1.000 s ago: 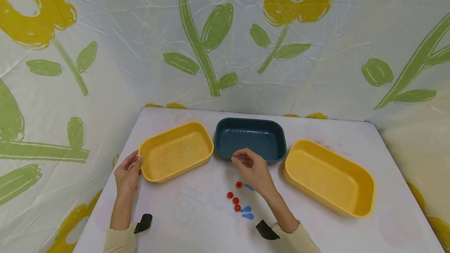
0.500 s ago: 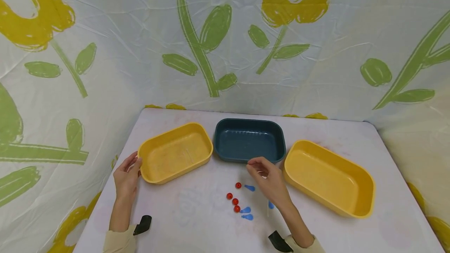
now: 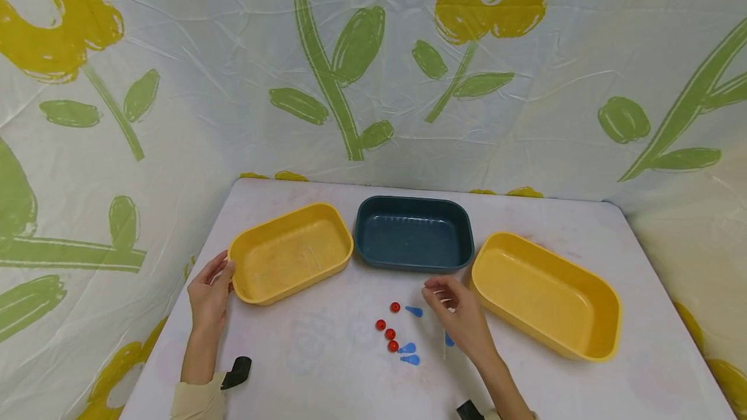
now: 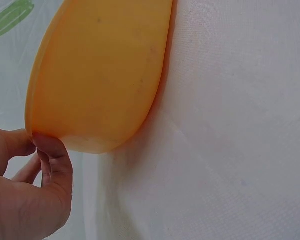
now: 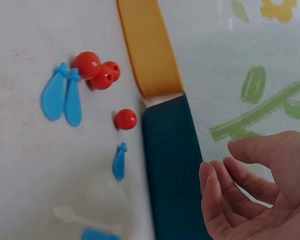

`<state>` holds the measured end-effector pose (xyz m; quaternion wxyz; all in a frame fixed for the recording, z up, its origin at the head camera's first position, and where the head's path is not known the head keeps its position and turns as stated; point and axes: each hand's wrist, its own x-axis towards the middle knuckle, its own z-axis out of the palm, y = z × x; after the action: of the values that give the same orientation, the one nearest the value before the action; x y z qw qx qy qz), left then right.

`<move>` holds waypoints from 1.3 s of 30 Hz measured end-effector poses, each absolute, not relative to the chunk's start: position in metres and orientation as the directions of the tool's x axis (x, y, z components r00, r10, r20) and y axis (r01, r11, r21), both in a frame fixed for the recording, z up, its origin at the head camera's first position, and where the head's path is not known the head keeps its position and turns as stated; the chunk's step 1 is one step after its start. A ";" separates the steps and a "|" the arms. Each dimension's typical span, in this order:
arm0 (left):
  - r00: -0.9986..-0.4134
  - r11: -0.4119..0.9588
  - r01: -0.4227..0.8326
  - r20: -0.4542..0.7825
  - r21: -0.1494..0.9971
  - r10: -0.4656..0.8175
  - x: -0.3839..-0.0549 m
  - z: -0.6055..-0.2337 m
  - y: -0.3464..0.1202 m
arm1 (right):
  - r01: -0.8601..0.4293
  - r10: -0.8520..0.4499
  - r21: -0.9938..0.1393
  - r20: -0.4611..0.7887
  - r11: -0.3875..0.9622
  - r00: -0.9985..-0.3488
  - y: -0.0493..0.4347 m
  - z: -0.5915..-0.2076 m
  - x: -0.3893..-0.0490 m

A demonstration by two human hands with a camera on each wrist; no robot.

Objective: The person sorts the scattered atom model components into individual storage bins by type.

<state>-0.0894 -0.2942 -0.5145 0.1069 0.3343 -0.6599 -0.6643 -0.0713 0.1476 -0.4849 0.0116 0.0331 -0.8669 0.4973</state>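
Observation:
My left hand (image 3: pixel 210 293) pinches the near-left corner of a yellow plastic bin (image 3: pixel 265 268), thumb and fingers at its rim in the left wrist view. My right hand (image 3: pixel 461 313) hovers in front of the dark blue bin (image 3: pixel 414 238), its fingers loosely bent. Nothing shows between thumb and fingers in the right wrist view. To its left lie several red beads (image 5: pixel 126 119) with holes and several small blue drop-shaped pieces (image 5: pixel 119 162). A further blue piece (image 3: pixel 449 339) and a thin pale stick (image 5: pixel 82 218) lie under the right hand, partly hidden in the head view.
Another yellow bin (image 3: pixel 543 293) stands at an angle on the right. Thin clear streaks or sticks (image 3: pixel 315 256) show on the left bin's floor. All three bins stand on a white-covered table (image 3: pixel 292 374), with flower-printed cloth (image 3: pixel 408 83) hanging behind and at the sides.
My right hand has moved right and toward me, away from the blue bin's front edge, uncovering blue pieces and the pale stick. The left hand stays at the yellow bin.

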 end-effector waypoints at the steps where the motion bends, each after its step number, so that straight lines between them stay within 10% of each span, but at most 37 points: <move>1: -0.753 -0.105 -0.300 -0.303 0.948 -0.585 -0.089 -0.515 -0.294 | -0.064 -0.043 -0.861 0.049 0.504 -0.998 0.148 -0.486 -0.070; 39: -0.734 -0.105 -0.344 -0.336 0.933 -0.590 -0.091 -0.516 -0.296 | 0.128 0.054 -0.653 -0.132 0.746 -0.990 0.166 -0.519 -0.042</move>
<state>-0.0906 -0.2955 -0.5161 0.0941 0.3525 -0.6625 -0.6542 -0.0420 0.1659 -0.5190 -0.0523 -0.0490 -0.9330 0.3527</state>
